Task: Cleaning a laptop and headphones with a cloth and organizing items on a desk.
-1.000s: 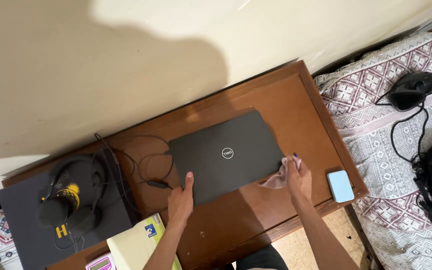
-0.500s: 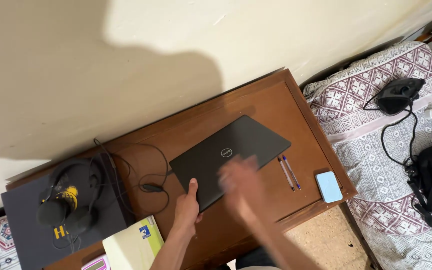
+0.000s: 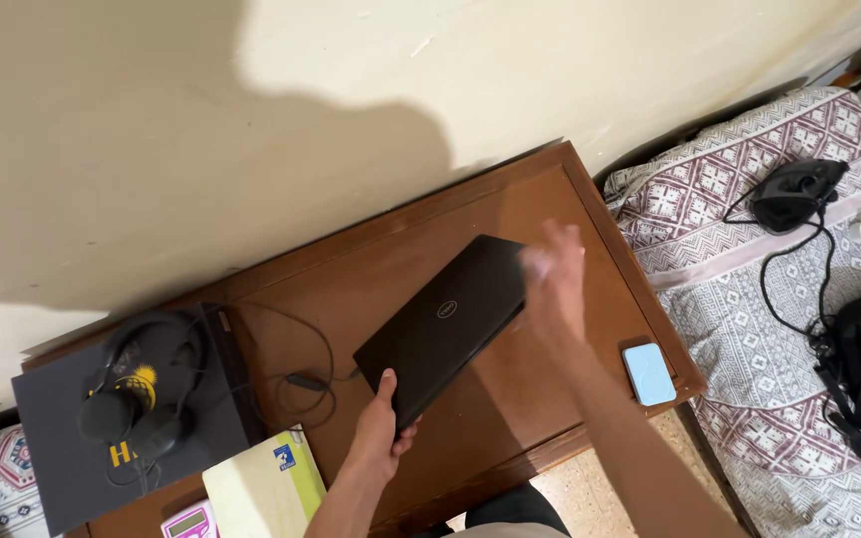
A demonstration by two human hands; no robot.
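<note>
Left hand (image 3: 379,430) grips closed laptop (image 3: 445,325), now tilted off table (image 3: 560,199) | right hand (image 3: 553,281), moved to its 3 o'clock edge, blurred: we cannot tell grip.

Bare brown wooden tabletop (image 3: 371,284) behind black closed laptop (image 3: 447,324); black cable (image 3: 303,379) & light-blue flat case (image 3: 649,374) flank it.

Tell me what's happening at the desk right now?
A person stands over a wooden desk. The left hand grips the near edge of a closed black laptop, which looks tilted up off the desk. The right hand, motion-blurred, is at the laptop's far end. A light blue case lies by the desk's right corner.
</note>
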